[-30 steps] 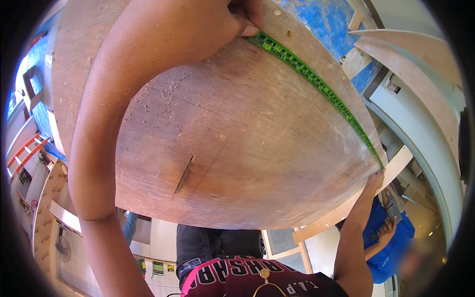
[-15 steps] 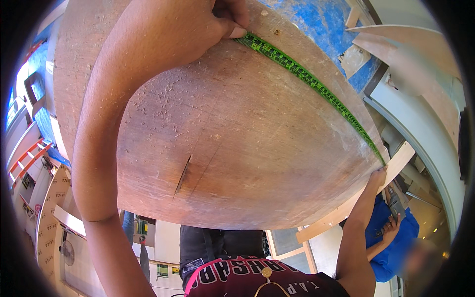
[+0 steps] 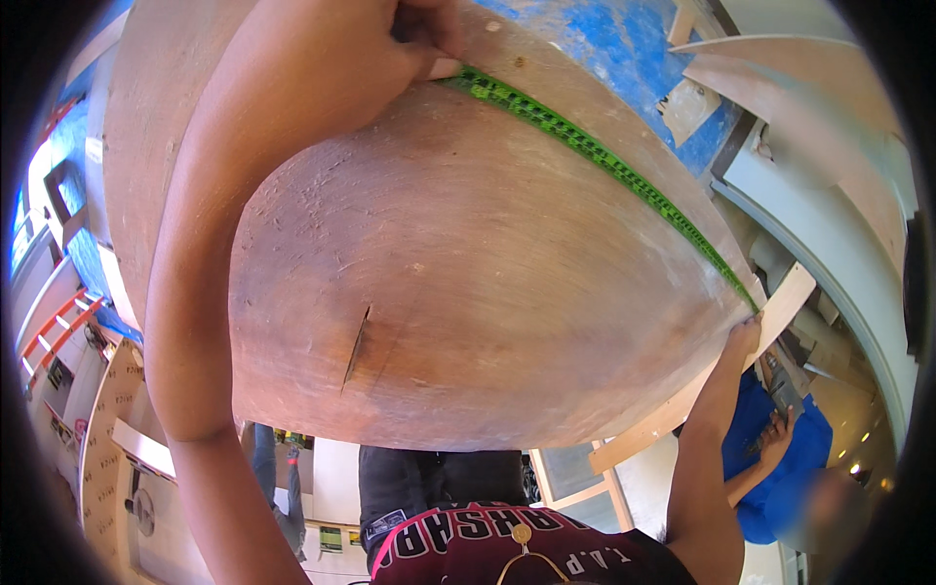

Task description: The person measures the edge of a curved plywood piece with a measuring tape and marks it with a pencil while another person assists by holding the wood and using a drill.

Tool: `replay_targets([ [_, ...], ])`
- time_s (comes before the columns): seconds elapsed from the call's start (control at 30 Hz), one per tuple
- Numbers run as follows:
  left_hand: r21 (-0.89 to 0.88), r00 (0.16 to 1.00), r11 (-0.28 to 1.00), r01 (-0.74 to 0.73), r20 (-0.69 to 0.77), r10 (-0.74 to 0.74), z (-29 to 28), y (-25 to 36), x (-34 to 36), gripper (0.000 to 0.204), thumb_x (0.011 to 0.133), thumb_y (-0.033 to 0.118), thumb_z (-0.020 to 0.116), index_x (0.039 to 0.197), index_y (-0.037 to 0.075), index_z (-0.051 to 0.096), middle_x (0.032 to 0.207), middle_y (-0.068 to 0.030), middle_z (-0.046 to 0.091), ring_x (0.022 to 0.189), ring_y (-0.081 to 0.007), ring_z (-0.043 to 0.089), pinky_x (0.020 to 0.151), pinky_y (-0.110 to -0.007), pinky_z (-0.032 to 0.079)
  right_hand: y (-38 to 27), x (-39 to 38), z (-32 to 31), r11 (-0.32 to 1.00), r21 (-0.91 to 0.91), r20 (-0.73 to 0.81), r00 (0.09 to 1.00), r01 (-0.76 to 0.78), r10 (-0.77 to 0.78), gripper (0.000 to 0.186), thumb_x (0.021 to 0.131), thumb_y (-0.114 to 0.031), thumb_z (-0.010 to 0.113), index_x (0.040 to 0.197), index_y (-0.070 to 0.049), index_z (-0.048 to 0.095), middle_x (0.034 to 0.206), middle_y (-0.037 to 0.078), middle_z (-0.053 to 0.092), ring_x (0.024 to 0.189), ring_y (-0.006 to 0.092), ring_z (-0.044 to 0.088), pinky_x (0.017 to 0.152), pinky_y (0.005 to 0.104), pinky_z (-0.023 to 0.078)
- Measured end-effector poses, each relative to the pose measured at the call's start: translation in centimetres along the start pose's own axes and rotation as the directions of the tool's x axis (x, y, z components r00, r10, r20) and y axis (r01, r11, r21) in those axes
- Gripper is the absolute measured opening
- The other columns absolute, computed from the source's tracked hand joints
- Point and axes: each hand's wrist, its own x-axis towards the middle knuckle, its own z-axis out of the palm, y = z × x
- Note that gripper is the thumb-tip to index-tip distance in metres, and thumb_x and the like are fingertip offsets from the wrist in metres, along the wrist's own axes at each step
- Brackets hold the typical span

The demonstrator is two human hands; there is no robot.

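Note:
A large curved wooden panel (image 3: 458, 273) fills the middle of the view, with fine wood shavings, faint pencil lines and a narrow dark slit on its surface. Across its far right side lies a green measuring tape (image 3: 606, 159) with black markings. My left hand (image 3: 419, 44), at the far side, pinches one end of the tape between thumb and fingers; part of this hand is cut off by the upper edge. At the panel's right edge, my right hand (image 3: 745, 337) closes on the tape's other end, its fingers partly hidden.
A pale wooden strip (image 3: 643, 439) runs along the panel's near right edge. Just beyond it, a person in a blue shirt (image 3: 746, 409) holds a grey tool (image 3: 783, 390). Blue sheeting (image 3: 609, 58) lies behind the panel. An orange ladder (image 3: 60, 330) stands at the left.
The view has shifted slightly. Both hands and the tape appear a little farther left and up; the tape stays stretched between my hands.

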Motion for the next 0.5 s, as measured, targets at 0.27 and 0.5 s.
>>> replay_targets([
  [0.27,-0.138,0.998,0.988,-0.066,-0.001,0.067,1.2,-4.8,0.3,0.012,0.083,-0.003,0.073,0.095,-0.001,0.073,0.088,-0.0085,0.073,0.084,-0.0183,0.068,0.083,-0.032,0.053,4.2,1.4,5.2,0.975,0.014,-0.116,0.969,0.221,-0.217,0.026,0.082,-0.015,0.088,0.082,0.006,0.072,0.079,0.007,0.068,0.071,0.0194,0.059,0.063,0.0366,0.049],
  [0.5,-0.065,0.997,0.998,0.001,0.079,0.005,0.7,-3.2,-0.1,0.012,0.088,0.004,0.075,0.099,0.0,0.073,0.09,-0.0071,0.073,0.084,-0.0162,0.065,0.08,-0.03,0.049,2.4,-2.2,5.0,0.977,0.053,-0.289,0.94,0.206,-0.182,0.02,0.084,-0.004,0.085,0.076,0.004,0.069,0.067,0.007,0.065,0.055,0.0168,0.053,0.051,0.0344,0.042],
])
